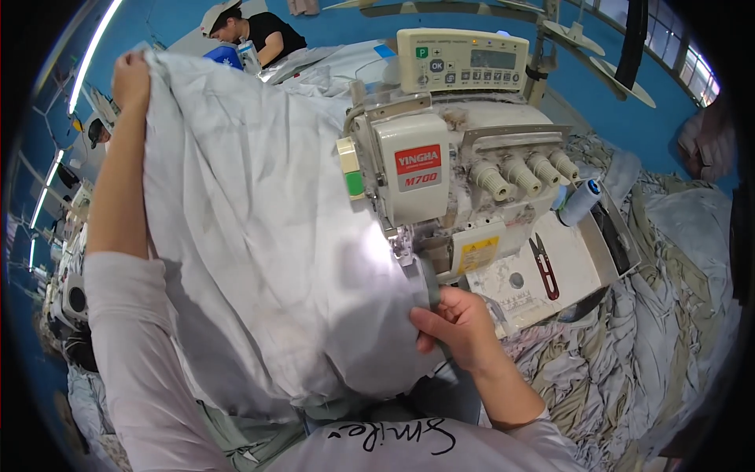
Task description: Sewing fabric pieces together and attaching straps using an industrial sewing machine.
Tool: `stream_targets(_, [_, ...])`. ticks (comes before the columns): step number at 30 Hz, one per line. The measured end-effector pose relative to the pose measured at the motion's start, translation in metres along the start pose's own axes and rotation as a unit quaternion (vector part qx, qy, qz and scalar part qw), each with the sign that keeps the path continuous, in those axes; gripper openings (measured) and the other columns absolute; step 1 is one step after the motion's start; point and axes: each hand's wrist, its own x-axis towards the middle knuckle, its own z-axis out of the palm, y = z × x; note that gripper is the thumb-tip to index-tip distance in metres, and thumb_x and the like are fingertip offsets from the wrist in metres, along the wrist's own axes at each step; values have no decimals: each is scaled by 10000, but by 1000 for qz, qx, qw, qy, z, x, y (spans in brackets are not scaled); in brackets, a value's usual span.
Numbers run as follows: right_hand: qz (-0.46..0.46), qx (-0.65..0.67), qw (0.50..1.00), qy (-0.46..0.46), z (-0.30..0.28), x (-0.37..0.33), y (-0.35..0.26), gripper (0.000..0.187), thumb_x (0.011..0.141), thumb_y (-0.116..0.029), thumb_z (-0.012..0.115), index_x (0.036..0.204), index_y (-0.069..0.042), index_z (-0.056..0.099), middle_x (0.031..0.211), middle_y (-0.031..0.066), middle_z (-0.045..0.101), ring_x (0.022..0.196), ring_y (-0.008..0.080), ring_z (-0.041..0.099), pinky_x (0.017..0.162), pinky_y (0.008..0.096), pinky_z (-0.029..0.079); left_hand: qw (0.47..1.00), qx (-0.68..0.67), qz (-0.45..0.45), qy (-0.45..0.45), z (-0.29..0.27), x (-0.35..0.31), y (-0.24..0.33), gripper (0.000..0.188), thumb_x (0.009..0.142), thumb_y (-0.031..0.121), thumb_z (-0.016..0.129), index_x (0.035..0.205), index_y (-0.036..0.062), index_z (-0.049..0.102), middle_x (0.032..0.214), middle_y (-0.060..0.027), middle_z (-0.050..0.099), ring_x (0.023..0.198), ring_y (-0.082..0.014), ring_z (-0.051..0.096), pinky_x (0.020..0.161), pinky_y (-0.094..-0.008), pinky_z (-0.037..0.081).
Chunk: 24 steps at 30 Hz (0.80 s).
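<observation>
A wide piece of pale grey-white fabric (259,212) spreads in front of me, up to the presser foot of an overlock sewing machine (413,185). High at the far left, my left hand (132,79) is closed on the fabric's upper corner and lifts it. My right hand (456,326) pinches the cloth edge between thumb and fingers, just on the near side of the lit presser foot (403,250). A narrow darker grey strip of cloth shows along that edge, between the foot and my right fingers. Folds hide part of the fabric's lower end near my lap.
Thread snips with a dark red handle (548,275) lie on the machine's white side plate, beside a pale blue thread spool (580,203). Heaps of grey and beige cloth (621,346) fill the right side. Across the far side, another person (255,35) bends over work.
</observation>
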Motion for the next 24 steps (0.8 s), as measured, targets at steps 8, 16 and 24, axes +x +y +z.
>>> stream_targets(8, [24, -15, 999, 22, -6, 0, -3, 141, 817, -100, 638, 901, 5, 596, 692, 24, 596, 521, 84, 556, 467, 202, 439, 717, -171, 261, -623, -185, -334, 98, 308, 650, 176, 743, 901, 60, 607, 1020, -138, 570, 1003, -319, 517, 861, -429, 383])
stream_targets(16, [-12, -17, 1000, 4, -4, 0, -2, 163, 842, -157, 627, 873, -4, 581, 663, -2, 579, 540, 60, 543, 518, 202, 465, 933, -142, 50, -328, -165, -318, 87, 8, 808, 17, 530, 804, 10, 528, 743, -143, 558, 672, -274, 545, 626, -340, 422])
stream_targets(24, [-35, 11, 999, 11, -2, 0, 2, 116, 827, -103, 628, 857, 3, 590, 619, 13, 580, 465, 73, 543, 435, 181, 438, 967, -109, 96, -211, -124, -266, 103, 83, 807, 72, 573, 861, 20, 537, 821, -118, 579, 744, -281, 548, 647, -353, 424])
